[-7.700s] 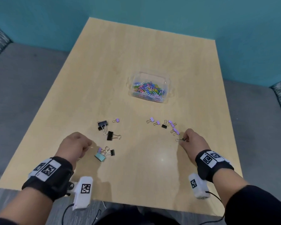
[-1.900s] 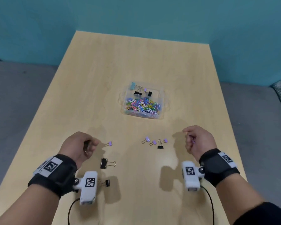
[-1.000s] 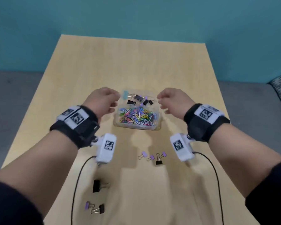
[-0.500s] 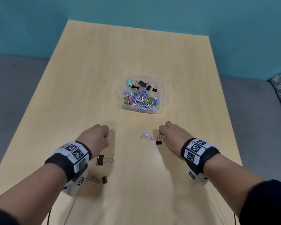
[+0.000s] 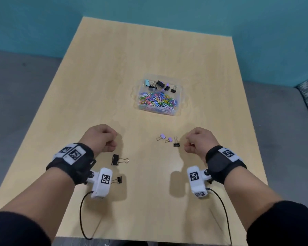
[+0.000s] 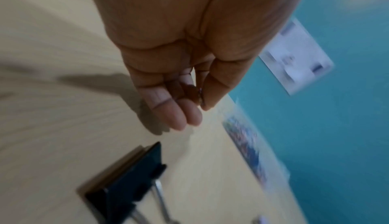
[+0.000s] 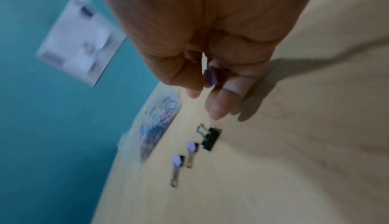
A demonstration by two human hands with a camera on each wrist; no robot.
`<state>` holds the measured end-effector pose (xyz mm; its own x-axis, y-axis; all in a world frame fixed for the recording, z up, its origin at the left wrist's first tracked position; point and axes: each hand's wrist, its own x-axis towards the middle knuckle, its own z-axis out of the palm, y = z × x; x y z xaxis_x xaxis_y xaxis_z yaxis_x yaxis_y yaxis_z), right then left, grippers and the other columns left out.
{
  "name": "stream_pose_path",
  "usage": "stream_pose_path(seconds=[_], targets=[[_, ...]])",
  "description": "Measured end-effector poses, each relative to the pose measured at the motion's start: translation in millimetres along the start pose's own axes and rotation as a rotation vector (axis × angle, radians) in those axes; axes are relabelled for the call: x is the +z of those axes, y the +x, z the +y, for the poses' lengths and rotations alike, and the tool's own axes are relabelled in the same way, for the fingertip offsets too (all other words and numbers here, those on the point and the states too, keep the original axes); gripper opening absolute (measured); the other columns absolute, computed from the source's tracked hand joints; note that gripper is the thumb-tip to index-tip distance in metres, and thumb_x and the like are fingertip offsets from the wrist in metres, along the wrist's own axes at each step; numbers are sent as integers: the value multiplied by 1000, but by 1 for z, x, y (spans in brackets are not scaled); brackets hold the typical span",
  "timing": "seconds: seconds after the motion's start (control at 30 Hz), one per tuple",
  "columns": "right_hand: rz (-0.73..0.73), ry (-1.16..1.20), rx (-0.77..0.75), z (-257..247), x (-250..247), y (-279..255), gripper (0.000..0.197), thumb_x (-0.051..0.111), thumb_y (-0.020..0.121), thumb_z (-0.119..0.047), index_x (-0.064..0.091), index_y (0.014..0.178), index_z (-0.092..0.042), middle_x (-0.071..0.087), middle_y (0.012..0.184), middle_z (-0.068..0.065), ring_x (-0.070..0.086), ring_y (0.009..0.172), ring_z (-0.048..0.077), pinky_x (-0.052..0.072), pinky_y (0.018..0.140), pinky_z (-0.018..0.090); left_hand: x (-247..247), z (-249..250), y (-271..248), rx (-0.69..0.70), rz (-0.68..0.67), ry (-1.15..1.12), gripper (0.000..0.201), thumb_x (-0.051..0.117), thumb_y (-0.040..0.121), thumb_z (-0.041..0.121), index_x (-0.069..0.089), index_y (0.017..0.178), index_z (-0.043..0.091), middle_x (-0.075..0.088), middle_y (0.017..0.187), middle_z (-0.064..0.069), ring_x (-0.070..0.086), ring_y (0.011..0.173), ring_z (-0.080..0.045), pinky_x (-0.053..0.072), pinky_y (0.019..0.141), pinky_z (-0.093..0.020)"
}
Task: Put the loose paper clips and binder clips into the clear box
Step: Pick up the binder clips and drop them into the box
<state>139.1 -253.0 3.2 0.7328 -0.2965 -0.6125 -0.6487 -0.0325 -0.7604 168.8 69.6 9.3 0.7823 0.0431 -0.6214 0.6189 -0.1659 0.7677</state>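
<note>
Clear box [image 5: 178, 96] near the middle of the tabletop [image 5: 114, 68], holding coloured paper clips [image 5: 157, 102] at its near side and several binder clips [image 5: 160, 84] at its far side; in both wrist views it is a blurred smear. Loose on the tabletop: two purple clips [image 5: 162, 136] and a small black clip [image 5: 176, 144] in a row just left of the right hand [image 5: 198, 141]; a large black clip [image 5: 115, 159] just near of the left hand [image 5: 100, 137]; a smaller black clip [image 5: 119, 180], partly hidden behind the left wrist camera [image 5: 103, 181]. Right hand: grip closed, thumb and fingers pinching a purple clip [image 7: 212, 77]. Left hand: fingers curled, thumb meeting them around something small and dark; what it is cannot be made out.
</note>
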Motion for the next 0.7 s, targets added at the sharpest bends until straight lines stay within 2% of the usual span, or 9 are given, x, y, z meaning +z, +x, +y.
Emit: stream_pose_path(seconds=[0.1, 0.2, 0.27, 0.3, 0.33, 0.4, 0.47, 0.57, 0.7], targets=[[-10, 130, 42, 3, 0, -11, 23, 36, 75, 13, 55, 71, -1, 59, 73, 19, 49, 57, 23, 39, 49, 28, -10, -10, -14, -66, 3, -214, 17, 45, 85, -12, 54, 79, 1, 62, 76, -21, 60, 64, -29, 57, 66, -38], [-18, 105, 45, 6, 2, -13, 26, 35, 74, 8, 56, 76, -7, 61, 66, 12, 41, 51, 17, 29, 46, 24, -11, -21, -22, -56, 64, -132, 25, 36, 82, -13, 56, 81, 3, 59, 73, -18, 51, 55, -22, 47, 51, -30], [-16, -126, 0, 5, 7, -13, 10, 46, 80, -10, 55, 83, -12, 61, 68, 9, 41, 50, 17, 30, 46, 26, -9, -29, -25, 10, 65, 69, 17, 46, 84, 2, 59, 82, 12, 59, 71, -12, 45, 54, -19, 38, 50, -29], [-16, -316, -45, 4, 9, -14, 11, 53, 80, -24, 54, 86, -15, 63, 71, 7, 44, 52, 18, 33, 48, 27, -9, -31, -29, 69, 42, 250, 8, 54, 85, 15, 59, 84, 20, 60, 72, -5, 47, 55, -17, 37, 53, -28], [-12, -513, -93, 4, 12, -16, 22, 57, 79, -37, 52, 90, -18, 63, 74, 4, 48, 55, 18, 35, 50, 27, -9, -32, -34, 132, 2, 476, 7, 61, 83, 30, 56, 87, 27, 61, 73, 2, 51, 57, -15, 37, 54, -28], [-23, -867, -184, 1, 19, -21, 40, 60, 80, -51, 44, 97, -19, 60, 77, 0, 53, 61, 17, 33, 50, 27, -8, -36, -39, 239, -83, 893, 35, 70, 75, 49, 47, 96, 33, 57, 79, 9, 55, 68, -9, 39, 57, -29], [-27, -1036, -244, -2, 26, -24, 42, 58, 83, -52, 38, 100, -19, 56, 79, -1, 53, 64, 16, 32, 49, 29, -3, -35, -41, 307, -99, 1048, 44, 71, 72, 53, 42, 99, 34, 52, 87, 11, 53, 74, -8, 42, 62, -29], [-16, -1150, -272, -6, 36, -19, 29, 53, 89, -40, 35, 96, -18, 53, 82, 1, 50, 63, 18, 31, 48, 30, 2, -36, -37, 387, -90, 1146, 31, 65, 79, 47, 40, 90, 32, 48, 87, 9, 50, 73, -9, 47, 68, -34], [-22, -1150, -217, -8, 41, -13, 22, 53, 90, -32, 39, 92, -15, 50, 77, 1, 45, 59, 14, 28, 47, 30, 7, -33, -36, 372, -71, 1127, 33, 67, 79, 40, 39, 83, 23, 46, 85, 4, 51, 67, -14, 47, 63, -34]])
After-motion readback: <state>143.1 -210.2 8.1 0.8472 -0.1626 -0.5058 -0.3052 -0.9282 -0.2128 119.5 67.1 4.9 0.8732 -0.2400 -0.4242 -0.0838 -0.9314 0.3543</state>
